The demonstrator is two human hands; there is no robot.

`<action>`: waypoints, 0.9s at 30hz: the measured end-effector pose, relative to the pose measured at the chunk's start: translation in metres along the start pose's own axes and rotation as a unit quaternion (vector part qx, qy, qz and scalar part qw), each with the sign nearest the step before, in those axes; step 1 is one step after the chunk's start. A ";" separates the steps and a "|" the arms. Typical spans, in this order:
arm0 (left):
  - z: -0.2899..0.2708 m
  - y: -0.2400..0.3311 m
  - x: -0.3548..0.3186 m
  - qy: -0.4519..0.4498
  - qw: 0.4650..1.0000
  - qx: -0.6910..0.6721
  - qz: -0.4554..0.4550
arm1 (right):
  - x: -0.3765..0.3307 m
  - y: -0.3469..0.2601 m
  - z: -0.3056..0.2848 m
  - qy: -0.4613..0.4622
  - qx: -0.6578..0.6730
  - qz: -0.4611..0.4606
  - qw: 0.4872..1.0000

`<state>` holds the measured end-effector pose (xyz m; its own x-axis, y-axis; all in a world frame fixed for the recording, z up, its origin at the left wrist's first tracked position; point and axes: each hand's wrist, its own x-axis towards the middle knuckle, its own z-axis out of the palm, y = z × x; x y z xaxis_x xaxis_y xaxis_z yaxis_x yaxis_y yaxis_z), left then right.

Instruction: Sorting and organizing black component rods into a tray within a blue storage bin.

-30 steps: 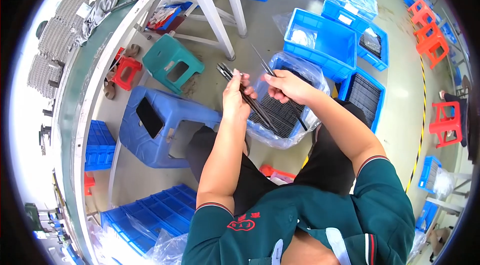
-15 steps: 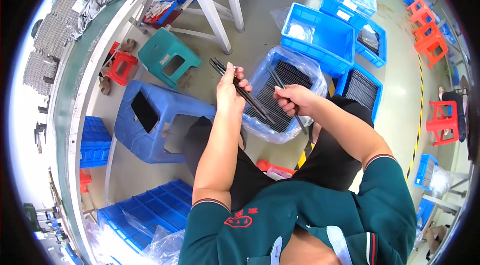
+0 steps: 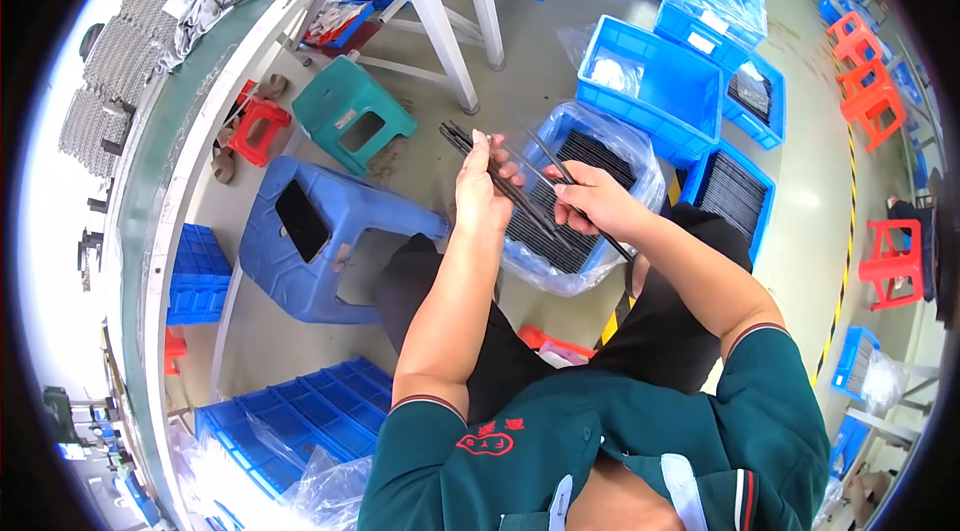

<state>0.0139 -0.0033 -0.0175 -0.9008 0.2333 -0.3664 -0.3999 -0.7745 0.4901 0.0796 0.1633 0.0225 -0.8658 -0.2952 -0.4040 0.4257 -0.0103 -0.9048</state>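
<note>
At the bin's [image 3: 640,146] left, the left hand [image 3: 484,191] is gripping a bundle [image 3: 527,205] of black rods. Over the bin, the right hand [image 3: 592,199] is pinching at least one rod [image 3: 549,155]; others are lying inside.

Left of the left hand [image 3: 482,186], a blue plastic stool [image 3: 266,276] bears a black smartphone [image 3: 302,221]; farther left, gray cloth [image 3: 215,3] lies on the tabletop [image 3: 185,101]. Red stools [image 3: 893,239] stand well right of that hand.
</note>
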 end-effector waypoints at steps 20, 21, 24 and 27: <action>0.019 -0.033 -0.021 -0.121 0.985 0.125 -0.018 | 0.027 -0.013 -0.001 0.039 0.080 -0.008 0.996; 0.016 -0.034 -0.016 -0.074 0.986 0.149 0.004 | 0.023 -0.020 0.002 0.025 0.068 0.024 0.997; 0.016 -0.031 -0.010 -0.015 0.984 0.175 0.014 | 0.030 -0.018 -0.018 0.077 -0.080 -0.031 0.993; 0.012 -0.032 -0.007 -0.032 0.978 0.204 -0.017 | 0.044 -0.010 -0.026 0.110 0.083 -0.102 0.985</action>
<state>0.0311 0.0265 -0.0209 -0.8891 0.3023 -0.3437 -0.4526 -0.4694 0.7581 0.0304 0.1751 0.0104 -0.9659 -0.0561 -0.2528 0.2590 -0.2092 -0.9430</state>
